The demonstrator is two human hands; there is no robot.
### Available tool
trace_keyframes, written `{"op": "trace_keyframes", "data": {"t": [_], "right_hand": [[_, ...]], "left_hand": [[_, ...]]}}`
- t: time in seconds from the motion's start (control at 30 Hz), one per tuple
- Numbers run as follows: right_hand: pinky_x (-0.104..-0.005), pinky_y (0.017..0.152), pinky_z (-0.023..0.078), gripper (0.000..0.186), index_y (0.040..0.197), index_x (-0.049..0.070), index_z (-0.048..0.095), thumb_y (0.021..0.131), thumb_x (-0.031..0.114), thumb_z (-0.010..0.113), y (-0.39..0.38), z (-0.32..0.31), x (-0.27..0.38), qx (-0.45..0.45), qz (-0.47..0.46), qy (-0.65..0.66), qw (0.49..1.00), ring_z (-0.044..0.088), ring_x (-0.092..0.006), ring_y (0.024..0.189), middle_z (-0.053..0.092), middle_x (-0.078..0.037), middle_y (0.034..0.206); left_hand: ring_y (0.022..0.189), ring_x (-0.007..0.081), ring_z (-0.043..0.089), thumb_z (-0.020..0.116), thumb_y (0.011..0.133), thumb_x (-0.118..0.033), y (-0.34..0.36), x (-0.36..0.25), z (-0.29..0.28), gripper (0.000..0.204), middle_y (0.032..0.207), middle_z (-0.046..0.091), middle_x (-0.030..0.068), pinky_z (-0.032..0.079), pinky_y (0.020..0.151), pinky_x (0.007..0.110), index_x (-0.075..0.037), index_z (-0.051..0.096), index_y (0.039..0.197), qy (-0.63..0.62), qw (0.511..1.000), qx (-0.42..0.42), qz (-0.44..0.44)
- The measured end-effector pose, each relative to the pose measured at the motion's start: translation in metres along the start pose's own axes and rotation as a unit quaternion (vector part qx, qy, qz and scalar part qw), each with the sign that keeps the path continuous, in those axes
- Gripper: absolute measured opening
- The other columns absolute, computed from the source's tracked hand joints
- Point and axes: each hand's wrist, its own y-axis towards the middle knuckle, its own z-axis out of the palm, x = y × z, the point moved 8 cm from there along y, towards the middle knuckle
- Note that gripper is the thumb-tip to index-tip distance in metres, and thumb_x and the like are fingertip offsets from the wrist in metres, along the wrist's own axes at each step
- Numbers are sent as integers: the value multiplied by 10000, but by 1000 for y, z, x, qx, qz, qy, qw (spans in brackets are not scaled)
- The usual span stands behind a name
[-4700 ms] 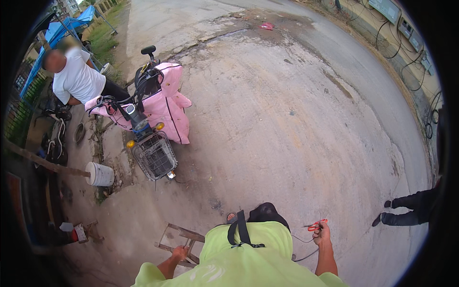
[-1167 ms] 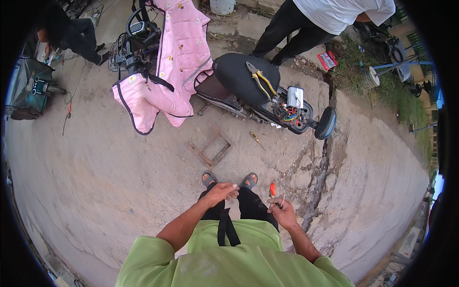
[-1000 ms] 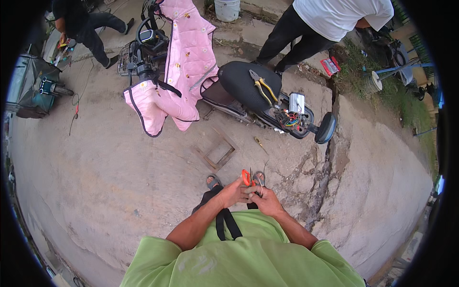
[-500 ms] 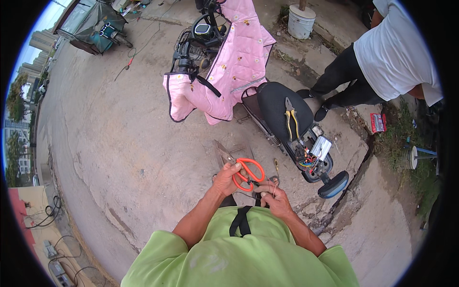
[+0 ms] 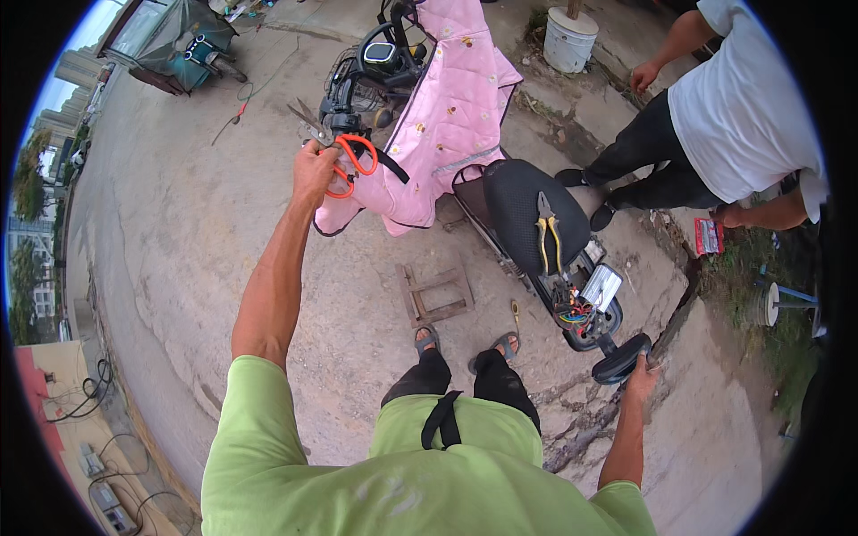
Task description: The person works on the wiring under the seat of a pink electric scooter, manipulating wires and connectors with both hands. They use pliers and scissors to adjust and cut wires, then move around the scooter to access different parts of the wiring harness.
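Note:
My left hand is raised out to the left, closed around the orange-red handles of a pair of scissors. The scissor blades stand apart, beside the electric scooter's handlebar grip. Low on the right, my right hand grips the dark padded backrest at the scooter's tail; its fingertips are partly hidden. Yellow-and-black pliers lie on the black seat. Behind the seat, coloured wires and a silver box show in the opened tail.
A pink quilted cover drapes the scooter's front. A small wooden stool stands before my feet, with a yellow-handled tool nearby. Another person stands at the right. A white bucket and a parked three-wheeler are farther off.
My left hand has carried the scissors forward and left, away from my body. My right hand has moved from my waist to the backrest. The other person's arms have shifted.

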Motion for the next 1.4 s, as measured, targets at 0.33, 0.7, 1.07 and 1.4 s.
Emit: {"op": "trace_keyframes", "data": {"t": [0.33,0.7,1.07,1.4], "right_hand": [[-530,1032,472,881,1355,-24,620,878,717,621,-1,20,21,-157,18,-297,942,608,-445,1188,648,-268,1262],[-547,1017,495,1018,1387,-98,563,835,754,642,80,33,-95,-153,11,-196,968,654,-437,1163,658,-305,1293],[-544,865,570,794,1106,-104,713,826,638,760,-17,8,52,-57,57,-167,983,712,-468,954,718,-327,1039],[-514,953,549,902,1203,-120,655,816,692,726,3,10,41,-61,96,-227,967,687,-459,1048,687,-334,1147]], "left_hand": [[1031,428,555,676,896,-216,-2,-4,22,410,1062,598,247,429,921,520,28,540,1197,270,926,-128,232],[1040,435,560,726,843,-243,-4,-22,38,435,1056,602,233,470,891,539,29,526,1117,301,912,-170,221],[1033,408,572,682,851,-252,-13,-49,40,429,1042,611,205,485,883,530,9,534,1158,312,914,-156,208],[1084,384,574,669,855,-249,-17,-68,41,383,1088,603,191,487,904,520,-23,528,1130,326,911,-152,203]]}}
